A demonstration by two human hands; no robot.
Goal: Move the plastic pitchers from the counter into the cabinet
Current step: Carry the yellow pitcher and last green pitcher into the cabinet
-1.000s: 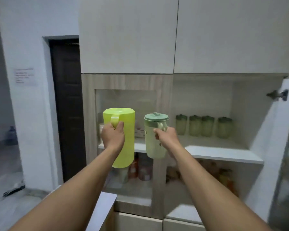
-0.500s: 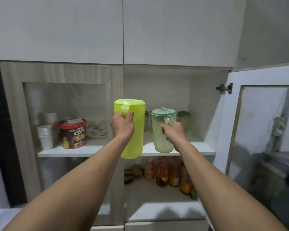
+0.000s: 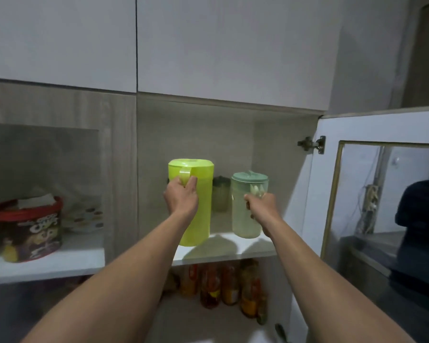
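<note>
My left hand (image 3: 181,195) grips the handle of a tall lime-green pitcher (image 3: 200,204). Its base is at the front of the white cabinet shelf (image 3: 223,251); I cannot tell whether it rests there. My right hand (image 3: 260,204) holds the handle of a shorter pale-green pitcher (image 3: 243,214) with a teal lid, whose base is on or just above the same shelf. Both pitchers are upright, side by side, inside the open right compartment.
A small dark-lidded green jar (image 3: 220,194) stands behind the pitchers. Bottles (image 3: 223,285) fill the shelf below. The open glass-panelled door (image 3: 382,194) hangs at the right. Behind the left glass sit a red-lidded tub (image 3: 32,229) and a patterned dish (image 3: 84,219).
Both hands have carried the pitchers forward into the open compartment and down to the shelf. The view has come closer to the cabinet and shifted right.
</note>
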